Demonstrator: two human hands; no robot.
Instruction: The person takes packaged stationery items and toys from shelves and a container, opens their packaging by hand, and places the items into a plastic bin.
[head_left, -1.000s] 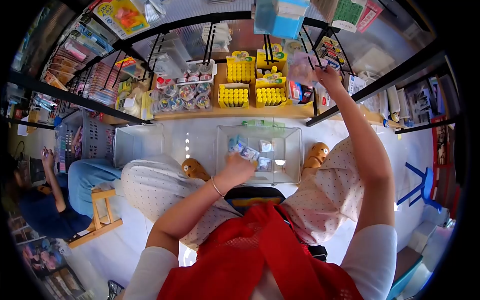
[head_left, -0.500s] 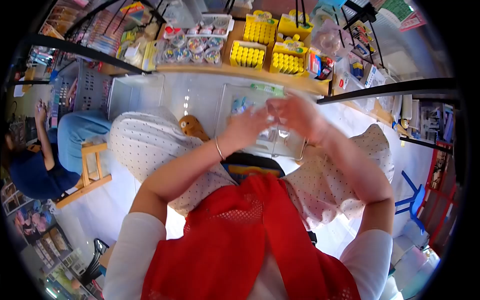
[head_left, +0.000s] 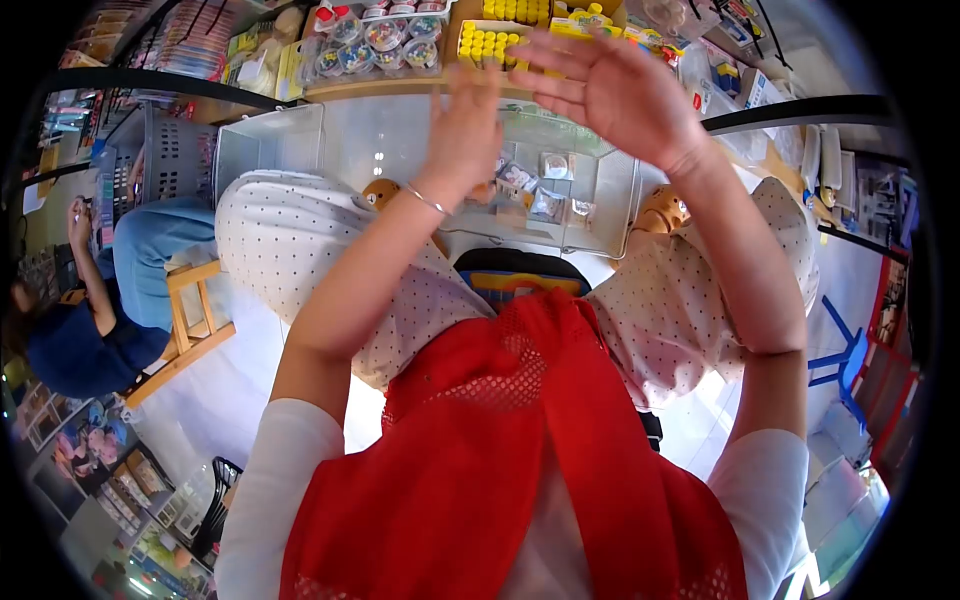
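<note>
My left hand (head_left: 465,140) is raised with fingers stretched upward and slightly blurred; nothing shows in it. To its right, my right hand (head_left: 625,100) spreads its fingers toward the left, also holding nothing. Both hang in the air above a clear plastic bin (head_left: 618,222) on the floor between my legs. Inside the bin lie small packets (head_left: 548,205) and a round white item (head_left: 556,166). Behind the fingertips, a box of yellow sticks (head_left: 485,45) stands on the low shelf.
Clear tubs with colourful contents (head_left: 385,38) line the wooden shelf (head_left: 360,88). A second clear bin (head_left: 268,140) stands to the left, near a grey basket (head_left: 185,160). A person in dark blue (head_left: 90,340) sits at far left. A blue stool (head_left: 845,360) is at right.
Both hands have moved up and apart, from close together over the bin toward the shelf edge. The bin's contents are now more exposed. The view has shifted somewhat.
</note>
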